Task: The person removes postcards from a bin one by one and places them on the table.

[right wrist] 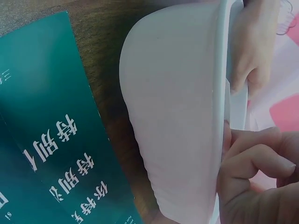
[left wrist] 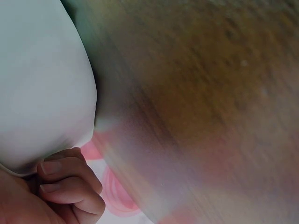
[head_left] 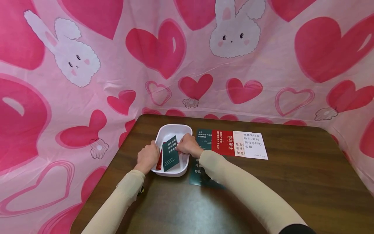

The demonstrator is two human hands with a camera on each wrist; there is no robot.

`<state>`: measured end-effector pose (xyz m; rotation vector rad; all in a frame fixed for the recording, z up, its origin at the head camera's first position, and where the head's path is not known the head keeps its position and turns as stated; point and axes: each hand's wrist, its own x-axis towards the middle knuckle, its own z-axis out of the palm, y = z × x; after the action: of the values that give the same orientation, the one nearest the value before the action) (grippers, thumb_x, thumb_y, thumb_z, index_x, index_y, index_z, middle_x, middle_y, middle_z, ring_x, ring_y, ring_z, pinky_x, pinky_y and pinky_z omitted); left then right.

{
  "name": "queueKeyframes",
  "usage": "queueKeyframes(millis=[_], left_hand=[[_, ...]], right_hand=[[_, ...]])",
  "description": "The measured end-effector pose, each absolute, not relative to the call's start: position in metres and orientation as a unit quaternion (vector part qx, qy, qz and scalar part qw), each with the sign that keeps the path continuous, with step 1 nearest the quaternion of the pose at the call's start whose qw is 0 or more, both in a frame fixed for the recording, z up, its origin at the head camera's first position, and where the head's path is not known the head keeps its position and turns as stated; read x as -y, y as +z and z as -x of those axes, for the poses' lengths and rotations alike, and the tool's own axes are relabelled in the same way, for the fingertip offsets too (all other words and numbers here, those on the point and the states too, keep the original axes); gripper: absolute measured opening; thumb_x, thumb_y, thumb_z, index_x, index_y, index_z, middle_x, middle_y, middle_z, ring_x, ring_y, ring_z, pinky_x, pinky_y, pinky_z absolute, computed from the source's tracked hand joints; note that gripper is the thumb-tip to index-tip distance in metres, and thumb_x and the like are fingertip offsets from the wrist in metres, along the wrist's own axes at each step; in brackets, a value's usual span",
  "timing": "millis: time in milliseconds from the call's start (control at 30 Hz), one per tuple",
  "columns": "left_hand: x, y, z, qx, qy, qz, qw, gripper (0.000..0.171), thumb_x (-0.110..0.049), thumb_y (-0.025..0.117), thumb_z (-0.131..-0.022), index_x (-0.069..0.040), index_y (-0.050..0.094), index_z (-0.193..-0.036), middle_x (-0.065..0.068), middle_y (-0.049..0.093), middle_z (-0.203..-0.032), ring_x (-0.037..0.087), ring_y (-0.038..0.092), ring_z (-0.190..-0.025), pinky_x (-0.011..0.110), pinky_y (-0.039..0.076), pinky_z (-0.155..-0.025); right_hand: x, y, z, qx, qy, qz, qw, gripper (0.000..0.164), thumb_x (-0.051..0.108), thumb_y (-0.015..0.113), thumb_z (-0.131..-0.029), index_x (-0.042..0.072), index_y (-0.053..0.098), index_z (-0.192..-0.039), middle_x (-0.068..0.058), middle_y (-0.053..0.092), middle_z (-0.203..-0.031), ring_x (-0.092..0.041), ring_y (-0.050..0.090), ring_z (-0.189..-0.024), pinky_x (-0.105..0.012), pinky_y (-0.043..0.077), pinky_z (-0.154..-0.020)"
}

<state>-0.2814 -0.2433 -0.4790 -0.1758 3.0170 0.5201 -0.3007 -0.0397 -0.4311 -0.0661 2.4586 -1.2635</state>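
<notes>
A white plastic box (head_left: 172,174) stands on the table, with a dark green card (head_left: 170,157) leaning upright inside it. Behind that card's left side shows part of a red card (head_left: 159,162). My left hand (head_left: 147,158) grips the box's left rim; its curled fingers (left wrist: 74,186) show against the white wall in the left wrist view. Reaching over the opposite rim, my right hand (head_left: 190,145) pinches the green card's right edge. The right wrist view shows bent right fingers (right wrist: 257,163) at the rim, their tips hidden inside the box.
Right of the box, green, red and white printed cards lie overlapping in a row, ending in a white card (head_left: 255,146). A larger green card (right wrist: 56,130) lies nearer, partly under my right forearm. A pink heart-patterned cloth (head_left: 248,71) hangs behind the wooden table (head_left: 306,169).
</notes>
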Motion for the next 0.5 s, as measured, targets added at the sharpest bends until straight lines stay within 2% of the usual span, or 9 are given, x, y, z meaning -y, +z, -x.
queueKeyframes(millis=[200, 500], left_hand=[[0.2421, -0.4784, 0.2819, -0.985, 0.159, 0.056, 0.032, 0.046, -0.028, 0.067, -0.101, 0.002, 0.053, -0.133, 0.018, 0.069, -0.1, 0.028, 0.069, -0.075, 0.047, 0.064, -0.07], [0.2415, -0.4792, 0.2817, -0.986, 0.155, 0.059, 0.031, 0.047, -0.028, 0.068, -0.101, 0.003, 0.053, -0.133, 0.018, 0.069, -0.1, 0.028, 0.069, -0.075, 0.047, 0.064, -0.07]], right_hand=[[0.0366, -0.4288, 0.297, -0.877, -0.45, 0.032, 0.162, 0.017, 0.01, 0.077, -0.094, 0.002, 0.078, -0.079, -0.01, 0.073, -0.07, -0.018, 0.06, -0.064, -0.026, 0.049, -0.052], [0.0314, -0.4275, 0.2941, -0.879, -0.451, 0.033, 0.152, 0.015, 0.014, 0.077, -0.096, 0.004, 0.081, -0.085, -0.005, 0.073, -0.074, -0.023, 0.062, -0.077, -0.03, 0.052, -0.059]])
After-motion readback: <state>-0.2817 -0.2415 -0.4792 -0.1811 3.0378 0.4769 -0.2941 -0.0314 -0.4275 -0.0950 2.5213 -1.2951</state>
